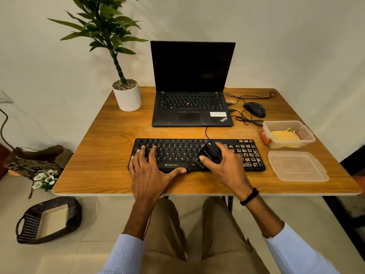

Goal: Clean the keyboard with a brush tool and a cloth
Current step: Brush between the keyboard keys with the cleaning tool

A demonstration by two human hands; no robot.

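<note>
Head view. Right hand (pixel 224 167): fingers and thumb curled round a black brush tool (pixel 211 153), clasped firmly. The tool is over the keys right of centre; whether it touches them cannot be told. The keyboard (pixel 177 154) lies directly under the grip and extends to both sides of it.

Left hand (pixel 150 171), left of the grip: fingers straight, flat on the left keys, thumb along the front edge, holding nothing.

Yellow cloth (pixel 284 136): right of and beyond the grip, well apart, inside a clear container (pixel 310 135). The container lid (pixel 298 167) lies flat on the table (pixel 98 155), right of the grip. Laptop (pixel 192 107): beyond the grip, open, screen dark.
</note>
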